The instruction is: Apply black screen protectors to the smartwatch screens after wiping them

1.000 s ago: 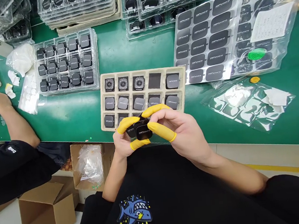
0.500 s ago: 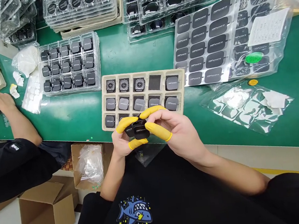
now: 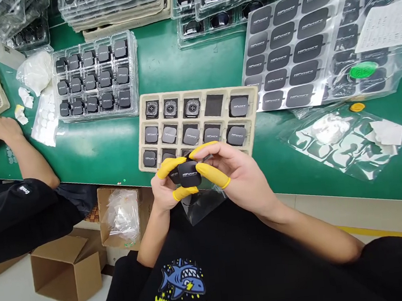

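Between my hands is a black square watch case (image 3: 189, 174) with a rounded face lettered "HiFuture". My left hand (image 3: 164, 190), in yellow finger cots, is closed around its left side, with part of a second "HiFuture" black piece (image 3: 174, 175) showing beside it. My right hand (image 3: 241, 177), also in finger cots, pinches the case's upper right edge between thumb and fingers. Under the hands hangs a sheet of dark see-through film (image 3: 203, 207). Just beyond them lies a beige tray (image 3: 195, 93) of watch cases, some with round sensor backs up and one compartment showing only its dark pad.
A clear tray (image 3: 136, 76) of black pieces stands to the left. At right are label sheets (image 3: 324, 61) and a clear bag (image 3: 351, 146) with white scraps. Stacked trays (image 3: 115, 13) line the back. A co-worker's hands (image 3: 3, 130) work at far left; cardboard boxes (image 3: 66, 274) sit below.
The view has shifted slightly. The watch case has tilted so its lettered face shows more fully, and more of the dark film shows below. Both hands keep their hold.
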A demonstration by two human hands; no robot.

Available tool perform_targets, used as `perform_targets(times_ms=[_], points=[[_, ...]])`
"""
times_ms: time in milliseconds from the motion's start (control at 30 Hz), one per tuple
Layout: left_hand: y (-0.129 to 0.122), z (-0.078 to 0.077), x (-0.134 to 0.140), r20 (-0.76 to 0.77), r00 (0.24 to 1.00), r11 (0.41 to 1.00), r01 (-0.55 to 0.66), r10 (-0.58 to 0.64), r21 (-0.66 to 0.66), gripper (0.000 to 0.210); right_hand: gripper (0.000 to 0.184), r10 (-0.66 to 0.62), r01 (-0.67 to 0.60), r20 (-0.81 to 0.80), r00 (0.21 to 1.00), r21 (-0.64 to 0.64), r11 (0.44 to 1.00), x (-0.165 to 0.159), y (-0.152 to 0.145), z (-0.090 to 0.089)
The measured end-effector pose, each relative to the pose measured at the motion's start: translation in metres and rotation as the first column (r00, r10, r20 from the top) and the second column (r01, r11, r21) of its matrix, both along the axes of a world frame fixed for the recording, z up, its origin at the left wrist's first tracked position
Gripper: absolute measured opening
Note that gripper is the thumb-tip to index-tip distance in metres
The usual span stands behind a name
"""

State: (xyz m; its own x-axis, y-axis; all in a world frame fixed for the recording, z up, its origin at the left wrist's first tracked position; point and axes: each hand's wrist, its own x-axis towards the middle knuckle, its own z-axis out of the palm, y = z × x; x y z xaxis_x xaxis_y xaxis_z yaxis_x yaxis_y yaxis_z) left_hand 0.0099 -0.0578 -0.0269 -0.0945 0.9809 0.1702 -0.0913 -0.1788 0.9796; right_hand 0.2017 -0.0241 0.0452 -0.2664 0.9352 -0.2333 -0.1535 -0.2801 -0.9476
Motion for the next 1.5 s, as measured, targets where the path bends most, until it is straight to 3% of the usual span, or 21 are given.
perform_targets(times_ms=[200,300,433,633,867,1033,1167,1400,1500], points=[[-0.004,-0.004,-0.001,0.033,0.999,1.000,-0.029,0.029,-0.005,0.070,0.042,0.107,-0.119,0.160,0.981,0.066,0.991,0.010,-0.004,0.008],[-0.003,-0.006,-0.002,0.029,1.000,1.000,-0.007,0.007,-0.002,0.072,0.053,0.173,-0.182,0.181,0.968,0.035,0.983,0.012,-0.004,0.011],[-0.005,-0.007,-0.005,0.035,0.998,0.998,0.056,-0.057,0.022,0.070,0.053,0.263,-0.262,0.165,0.951,-0.029,0.965,0.010,-0.001,0.011],[-0.009,-0.007,-0.007,-0.029,0.996,0.996,0.084,-0.083,0.038,0.067,0.047,0.284,-0.272,0.093,0.954,-0.125,0.954,0.005,0.006,0.004],[-0.006,-0.011,-0.006,-0.024,0.995,0.995,0.093,-0.093,-0.020,0.070,0.027,0.248,-0.241,0.190,0.950,-0.060,0.969,0.005,0.014,-0.003],[-0.006,-0.011,-0.009,-0.036,0.996,0.995,0.082,-0.084,-0.053,0.071,0.037,0.327,-0.316,0.213,0.921,-0.086,0.945,0.005,0.012,-0.003],[-0.006,-0.012,-0.011,-0.048,0.997,0.997,0.066,-0.068,-0.037,0.070,0.045,0.429,-0.417,0.155,0.890,-0.103,0.903,0.008,0.014,-0.005],[-0.006,-0.012,-0.017,-0.019,0.994,0.993,0.110,-0.110,0.040,0.070,0.043,0.633,-0.637,-0.087,0.769,-0.029,0.770,0.025,0.025,-0.013],[-0.004,-0.010,-0.017,-0.016,0.992,0.991,0.125,-0.125,0.052,0.075,0.041,0.613,-0.622,-0.133,0.778,-0.029,0.783,0.027,0.027,-0.010]])
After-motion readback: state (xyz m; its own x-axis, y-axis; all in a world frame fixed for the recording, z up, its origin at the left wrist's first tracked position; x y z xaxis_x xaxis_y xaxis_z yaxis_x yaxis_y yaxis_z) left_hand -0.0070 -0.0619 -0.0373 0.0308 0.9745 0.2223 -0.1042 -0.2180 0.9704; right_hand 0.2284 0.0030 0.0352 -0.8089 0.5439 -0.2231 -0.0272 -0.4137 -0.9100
